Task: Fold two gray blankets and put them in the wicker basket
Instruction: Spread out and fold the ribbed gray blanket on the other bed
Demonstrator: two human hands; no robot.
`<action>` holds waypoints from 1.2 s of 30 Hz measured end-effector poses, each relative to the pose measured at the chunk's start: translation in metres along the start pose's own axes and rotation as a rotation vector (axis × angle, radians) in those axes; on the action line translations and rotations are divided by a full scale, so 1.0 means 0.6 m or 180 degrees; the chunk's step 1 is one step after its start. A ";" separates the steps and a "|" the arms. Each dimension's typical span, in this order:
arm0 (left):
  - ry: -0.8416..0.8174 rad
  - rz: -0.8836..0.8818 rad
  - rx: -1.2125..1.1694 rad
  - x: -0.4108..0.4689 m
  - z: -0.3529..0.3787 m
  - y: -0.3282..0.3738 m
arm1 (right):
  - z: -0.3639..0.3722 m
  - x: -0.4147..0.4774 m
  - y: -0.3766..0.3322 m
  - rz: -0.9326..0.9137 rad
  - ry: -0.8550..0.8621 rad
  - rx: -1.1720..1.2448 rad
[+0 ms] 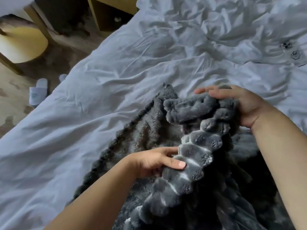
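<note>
A fluffy dark gray blanket [191, 171] lies bunched on the near part of a bed with a wrinkled white duvet [116, 90]. Its ribbed plush side faces up on the right, and a darker flat side spreads to the left. My left hand [154, 161] pinches a fold of the blanket's edge between thumb and fingers. Farther up the same edge, my right hand [239, 103] grips a bunched corner, with its index finger stretched out over the top. I can tell only one blanket apart in the heap. No wicker basket is in view.
The duvet is heaped in folds at the far right. Two small dark objects [289, 49] lie on it near the right edge. Left of the bed, white slippers [38, 92] sit on patterned carpet, beside a round yellow stool [21, 42] and a wooden desk [93, 14].
</note>
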State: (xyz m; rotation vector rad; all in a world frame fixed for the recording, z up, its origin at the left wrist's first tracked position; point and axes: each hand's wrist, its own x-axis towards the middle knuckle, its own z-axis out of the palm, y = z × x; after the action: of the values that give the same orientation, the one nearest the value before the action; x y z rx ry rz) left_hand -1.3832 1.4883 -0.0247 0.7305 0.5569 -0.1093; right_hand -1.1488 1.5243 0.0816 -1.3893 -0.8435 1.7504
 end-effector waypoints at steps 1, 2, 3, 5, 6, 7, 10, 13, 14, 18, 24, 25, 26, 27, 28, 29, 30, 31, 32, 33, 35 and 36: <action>-0.0018 0.0008 0.0166 0.001 0.003 -0.002 | -0.007 0.002 -0.008 -0.0065 0.0213 -0.0188; 0.0152 0.0116 0.0303 0.002 0.007 -0.003 | -0.017 0.007 -0.012 -0.0137 0.0434 -0.0420; 0.0454 0.0318 0.0421 0.003 0.009 -0.004 | -0.026 0.013 -0.013 -0.0162 0.0666 -0.0843; 0.1066 0.0726 0.0387 -0.001 0.010 -0.005 | -0.047 0.032 0.000 0.0135 0.1272 -0.2408; 0.1209 0.0827 0.0229 -0.008 0.010 -0.004 | -0.057 0.042 0.016 0.0518 0.1442 -0.3332; 0.1193 0.0867 0.0002 -0.014 0.010 -0.006 | -0.059 0.047 0.035 0.0983 0.1469 -0.4048; 0.0987 0.0416 -0.0815 -0.033 0.016 -0.018 | -0.042 0.047 0.091 0.1892 0.1034 -0.3760; 0.0790 0.0030 -0.0818 -0.049 0.021 -0.047 | -0.019 0.037 0.114 0.1712 0.0964 -0.2360; 0.0760 -0.0123 -0.0640 -0.060 0.024 -0.052 | -0.013 0.035 0.114 0.1450 0.1007 -0.2311; -0.0174 -0.1145 -0.0123 -0.145 -0.006 -0.052 | 0.027 0.033 0.070 0.0199 0.1323 -0.1157; -0.0317 -0.0586 0.0276 -0.296 -0.081 -0.043 | 0.083 0.113 0.035 -0.0314 0.2137 -0.0846; -0.0060 -0.0481 0.0023 -0.312 -0.088 -0.057 | 0.092 0.129 0.045 -0.0251 0.2243 -0.0911; 0.0331 -0.0434 -0.0158 -0.324 -0.090 -0.072 | 0.099 0.144 0.057 -0.0188 0.2278 -0.1108; 0.0868 -0.0431 -0.0221 -0.332 -0.091 -0.091 | 0.107 0.158 0.071 -0.0081 0.2274 -0.1434; 0.1435 -0.0438 -0.0211 -0.337 -0.090 -0.107 | 0.114 0.172 0.087 0.0109 0.2304 -0.1937; 0.1929 -0.0371 -0.0154 -0.337 -0.092 -0.124 | 0.125 0.178 0.099 0.0377 0.2388 -0.2591; 0.2277 -0.0250 -0.0111 -0.337 -0.092 -0.138 | 0.143 0.176 0.107 0.0511 0.2536 -0.3232; 0.2445 -0.0101 -0.0122 -0.335 -0.093 -0.151 | 0.166 0.171 0.113 0.0339 0.2636 -0.3756; 0.2484 0.0006 -0.0200 -0.333 -0.091 -0.161 | 0.192 0.165 0.120 -0.0096 0.2492 -0.4079; 0.2423 0.0149 -0.0304 -0.332 -0.091 -0.173 | 0.221 0.157 0.130 -0.0576 0.1992 -0.4223; 0.2237 0.0434 -0.0510 -0.333 -0.087 -0.186 | 0.284 0.128 0.156 -0.1121 0.0355 -0.4112; 0.2126 0.0522 -0.0601 -0.335 -0.083 -0.188 | 0.316 0.108 0.172 -0.1121 -0.0410 -0.4080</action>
State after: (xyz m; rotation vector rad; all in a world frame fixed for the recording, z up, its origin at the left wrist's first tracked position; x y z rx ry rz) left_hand -1.6082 1.4182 -0.0188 0.6168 1.1225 0.3501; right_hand -1.3590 1.5173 -0.0002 -1.6625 -2.3419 0.9459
